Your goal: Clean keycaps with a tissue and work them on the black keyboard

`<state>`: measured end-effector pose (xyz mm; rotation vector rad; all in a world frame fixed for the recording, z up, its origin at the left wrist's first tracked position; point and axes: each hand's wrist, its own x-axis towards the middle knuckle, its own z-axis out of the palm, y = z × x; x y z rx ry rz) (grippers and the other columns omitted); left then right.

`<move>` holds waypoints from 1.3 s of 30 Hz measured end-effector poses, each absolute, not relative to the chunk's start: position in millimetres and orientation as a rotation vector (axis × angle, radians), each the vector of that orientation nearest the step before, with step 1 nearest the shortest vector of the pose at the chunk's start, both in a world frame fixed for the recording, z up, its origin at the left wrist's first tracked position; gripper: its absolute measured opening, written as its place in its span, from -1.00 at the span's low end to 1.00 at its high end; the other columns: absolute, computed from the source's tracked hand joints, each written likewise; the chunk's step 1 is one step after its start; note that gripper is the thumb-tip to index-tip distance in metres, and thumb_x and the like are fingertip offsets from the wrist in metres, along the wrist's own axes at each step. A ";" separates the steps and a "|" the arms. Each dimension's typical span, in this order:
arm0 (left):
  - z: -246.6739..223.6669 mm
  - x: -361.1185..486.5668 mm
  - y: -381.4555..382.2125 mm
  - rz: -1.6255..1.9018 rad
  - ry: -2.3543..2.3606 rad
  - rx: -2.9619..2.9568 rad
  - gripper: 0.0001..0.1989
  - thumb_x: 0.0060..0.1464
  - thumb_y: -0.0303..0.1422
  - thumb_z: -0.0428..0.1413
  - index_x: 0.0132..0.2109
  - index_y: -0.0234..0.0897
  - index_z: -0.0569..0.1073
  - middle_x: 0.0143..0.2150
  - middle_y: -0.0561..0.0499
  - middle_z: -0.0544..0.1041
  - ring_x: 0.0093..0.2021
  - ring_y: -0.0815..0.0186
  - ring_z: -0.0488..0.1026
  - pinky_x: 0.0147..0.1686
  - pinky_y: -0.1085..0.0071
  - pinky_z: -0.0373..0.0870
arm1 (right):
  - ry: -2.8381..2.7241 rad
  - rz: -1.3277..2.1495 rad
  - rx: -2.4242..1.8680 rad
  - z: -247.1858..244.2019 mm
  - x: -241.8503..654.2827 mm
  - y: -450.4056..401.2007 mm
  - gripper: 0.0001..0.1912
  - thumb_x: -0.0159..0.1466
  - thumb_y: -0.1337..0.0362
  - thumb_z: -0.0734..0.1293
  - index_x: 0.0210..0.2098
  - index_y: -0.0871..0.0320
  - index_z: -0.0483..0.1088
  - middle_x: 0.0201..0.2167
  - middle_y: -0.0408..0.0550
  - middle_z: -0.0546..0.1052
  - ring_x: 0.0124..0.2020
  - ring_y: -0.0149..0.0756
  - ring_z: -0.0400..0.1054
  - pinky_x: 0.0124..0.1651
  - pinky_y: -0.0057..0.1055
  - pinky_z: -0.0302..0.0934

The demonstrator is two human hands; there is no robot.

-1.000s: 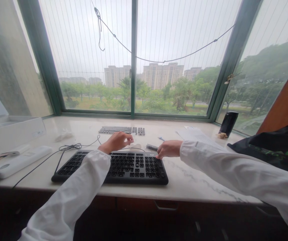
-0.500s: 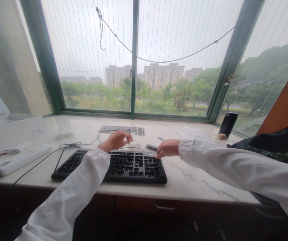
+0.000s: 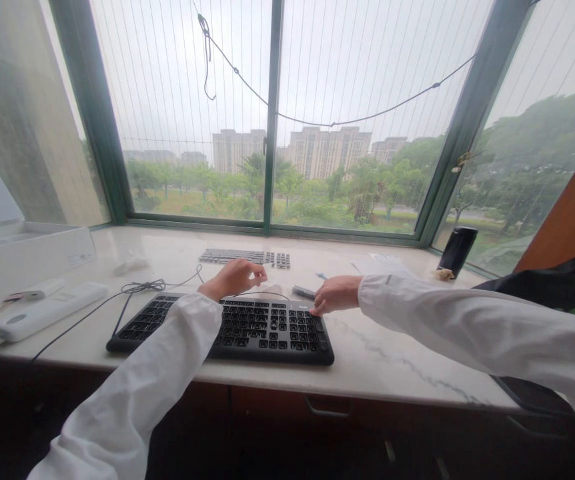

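A black keyboard base (image 3: pixel 277 343) with its keycaps off lies near the front edge of the white marble counter. Above its back edge is my left hand (image 3: pixel 235 277), its fingers curled together; anything between the fingertips is too small to make out. At the keyboard's back right corner, my right hand (image 3: pixel 331 295) touches the frame with closed fingers, and whatever they may hold is hidden. A small dark tool (image 3: pixel 303 291) lies just left of my right hand. Behind my left hand, loose keycaps (image 3: pixel 237 256) are laid out in keyboard order.
At the left are an open white box (image 3: pixel 27 257), a white power strip (image 3: pixel 50 312) and a bundled black cable (image 3: pixel 142 287). A black cylinder (image 3: pixel 457 250) stands at the back right, beside a small tan object (image 3: pixel 444 274). White paper (image 3: pixel 380 264) lies behind my right sleeve.
The camera view has shifted slightly. Both hands hold nearly the same place and pose over the keyboard.
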<state>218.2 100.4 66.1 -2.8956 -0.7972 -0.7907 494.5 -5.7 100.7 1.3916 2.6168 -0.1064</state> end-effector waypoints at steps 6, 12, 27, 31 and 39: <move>67.7 217.5 98.5 -0.800 -0.796 -2.902 -0.73 0.22 -0.19 0.04 -0.21 -0.17 0.60 -0.32 0.01 0.64 -0.36 0.28 0.55 -0.32 0.42 0.36 | 2.618 -0.161 1.353 102.2 495.2 -16.3 -0.58 0.32 0.05 0.19 -0.45 0.09 0.58 -0.41 -0.07 0.54 -0.42 -0.36 0.33 -0.36 -0.40 0.05; 68.2 218.0 98.0 -0.792 -0.788 -2.916 -0.72 0.21 -0.20 0.04 -0.21 -0.20 0.60 -0.32 -0.01 0.64 -0.38 0.30 0.54 -0.34 0.44 0.35 | 2.583 -0.254 1.413 104.1 498.0 -12.6 -0.59 0.29 -0.01 0.23 -0.42 0.07 0.59 -0.39 -0.11 0.54 -0.37 -0.35 0.35 -0.34 -0.42 0.04; 67.9 218.0 98.5 -0.768 -0.825 -2.900 -0.77 0.21 -0.23 0.06 -0.21 -0.16 0.60 -0.34 0.04 0.63 -0.38 0.29 0.54 -0.36 0.43 0.30 | 2.920 -0.252 1.010 86.7 524.6 -3.8 -0.60 0.37 0.05 0.15 -0.16 0.04 0.57 -0.29 -0.04 0.56 -0.31 -0.33 0.39 -0.25 -0.43 0.15; 68.1 217.9 98.5 -0.778 -0.802 -2.904 -0.78 0.21 -0.24 0.06 -0.21 -0.16 0.60 -0.32 0.05 0.64 -0.37 0.29 0.54 -0.37 0.44 0.30 | 3.035 -0.216 0.947 75.8 535.8 -3.1 -0.62 0.40 0.12 0.12 -0.01 0.05 0.51 -0.26 -0.02 0.56 -0.25 -0.33 0.42 -0.17 -0.43 0.21; 68.8 217.3 98.2 -0.777 -0.782 -2.899 -0.77 0.22 -0.25 0.05 -0.20 -0.16 0.60 -0.30 0.03 0.64 -0.36 0.29 0.54 -0.36 0.44 0.31 | 3.105 -0.022 0.904 71.7 531.6 -9.6 -0.61 0.41 0.13 0.13 0.00 0.15 0.50 -0.24 0.06 0.57 -0.25 -0.36 0.47 -0.14 -0.45 0.30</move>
